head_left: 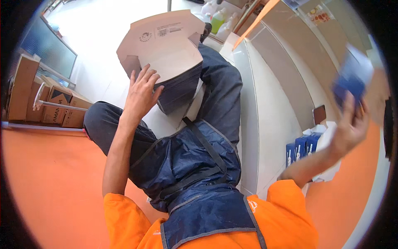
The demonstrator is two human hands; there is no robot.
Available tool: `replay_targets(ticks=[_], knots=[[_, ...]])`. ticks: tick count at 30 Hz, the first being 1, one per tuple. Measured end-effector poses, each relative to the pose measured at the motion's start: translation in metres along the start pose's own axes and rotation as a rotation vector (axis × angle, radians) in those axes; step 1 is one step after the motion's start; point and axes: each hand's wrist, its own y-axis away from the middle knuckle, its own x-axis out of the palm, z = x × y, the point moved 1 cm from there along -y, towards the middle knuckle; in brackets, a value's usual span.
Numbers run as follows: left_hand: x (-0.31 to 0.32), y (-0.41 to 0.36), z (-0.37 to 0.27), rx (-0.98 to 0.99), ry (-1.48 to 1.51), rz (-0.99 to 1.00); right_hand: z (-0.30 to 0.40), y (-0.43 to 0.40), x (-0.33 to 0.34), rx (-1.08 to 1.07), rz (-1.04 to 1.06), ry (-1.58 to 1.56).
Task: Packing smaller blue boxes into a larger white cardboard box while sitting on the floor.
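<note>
A thick stack of flat, unfolded cardboard box blanks (pixel 164 53), pale on top and dark along the edges, stands in front of my crossed legs. My left hand (pixel 143 90) rests at the stack's near left corner, fingers spread, gripping nothing. Raised far to the right, my right hand (pixel 353 124) holds a small blue and white carton (pixel 354 74), blurred by motion. Below that hand, several blue boxes (pixel 300 149) stand in an open white carton (pixel 328 165) on the pale ledge.
A phone (pixel 319 114) leans by the white carton. Brown cardboard boxes (pixel 57 105) and a white metal rod (pixel 65 105) are at left. Plastic jugs (pixel 217 20), one with green liquid, stand beyond my foot. A tiled step (pixel 248 124) runs along my right side.
</note>
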Motion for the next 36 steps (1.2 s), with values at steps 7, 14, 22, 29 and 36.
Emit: replay_targets(ticks=[7, 14, 22, 29, 36], knots=[[-0.013, 0.006, 0.017, -0.079, 0.126, -0.114, 0.101, 0.098, 0.205, -0.343, 0.89, -0.41], [-0.02, 0.019, 0.016, -0.072, 0.098, 0.001, 0.091, 0.153, 0.28, -0.388, 1.069, -0.302], [-0.027, 0.008, 0.029, 0.002, 0.04, 0.105, 0.105, 0.166, 0.288, -0.354, 1.047, -0.067], [-0.028, -0.011, 0.048, 0.176, 0.059, 0.256, 0.093, 0.186, 0.292, -0.376, 1.066, -0.032], [-0.018, -0.009, 0.047, 0.267, 0.034, 0.126, 0.107, 0.142, 0.293, -0.047, 1.394, -0.217]])
